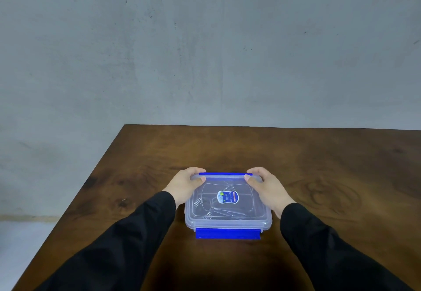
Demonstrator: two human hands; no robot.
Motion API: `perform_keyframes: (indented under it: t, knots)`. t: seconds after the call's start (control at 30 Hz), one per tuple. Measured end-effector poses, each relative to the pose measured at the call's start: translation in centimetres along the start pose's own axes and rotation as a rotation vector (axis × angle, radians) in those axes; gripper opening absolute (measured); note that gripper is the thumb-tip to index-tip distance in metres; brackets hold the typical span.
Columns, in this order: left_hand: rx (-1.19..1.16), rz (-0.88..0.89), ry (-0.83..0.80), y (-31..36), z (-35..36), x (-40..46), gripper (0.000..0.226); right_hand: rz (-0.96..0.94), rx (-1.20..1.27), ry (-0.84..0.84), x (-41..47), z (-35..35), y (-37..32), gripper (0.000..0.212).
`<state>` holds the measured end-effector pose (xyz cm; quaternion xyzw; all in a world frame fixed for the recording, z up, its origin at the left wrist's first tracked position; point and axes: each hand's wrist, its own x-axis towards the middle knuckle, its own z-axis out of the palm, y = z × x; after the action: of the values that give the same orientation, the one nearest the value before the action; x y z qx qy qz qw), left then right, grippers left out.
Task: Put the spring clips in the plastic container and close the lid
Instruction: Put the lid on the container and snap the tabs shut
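Note:
A clear plastic container (227, 219) with its lid (248, 202) on top sits at the middle of the wooden table (330, 177). Metal spring clips (204, 207) show faintly through the lid, inside the box. A blue latch (227, 233) sticks out flat at the near side; another blue latch (225, 174) runs along the far edge. My left hand (184, 187) grips the far left corner of the lid, thumb on top. My right hand (266, 187) grips the far right corner the same way. A blue and white sticker (227, 197) marks the lid's centre.
The brown table's left edge (75, 202) runs diagonally, with grey floor beyond it. A grey concrete wall (205, 51) stands behind the far edge. Both black sleeves reach in from the bottom of the frame.

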<state>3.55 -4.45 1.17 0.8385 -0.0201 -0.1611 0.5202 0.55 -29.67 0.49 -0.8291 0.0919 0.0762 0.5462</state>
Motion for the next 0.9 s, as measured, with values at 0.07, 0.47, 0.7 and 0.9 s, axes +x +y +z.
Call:
perform_keyframes:
  t: [0.07,0.47,0.7,0.9]
  knots:
    - [0.190,0.098,0.078,-0.5,0.1,-0.4,0.039,-0.162,-0.128,0.102,-0.7,-0.2,0.4,0.034]
    - [1.063,0.746,0.178,-8.1,1.9,-8.0,0.071,-0.783,-0.889,0.084,-7.4,-0.4,8.6,0.065]
    - [0.967,0.703,0.211,-7.6,1.6,-8.3,0.054,-0.765,-0.788,0.048,-7.5,-1.5,7.7,0.050]
    - [0.780,0.673,0.264,-7.3,2.4,-8.5,0.059,-0.665,-0.679,0.045,-7.1,-1.4,6.9,0.060]
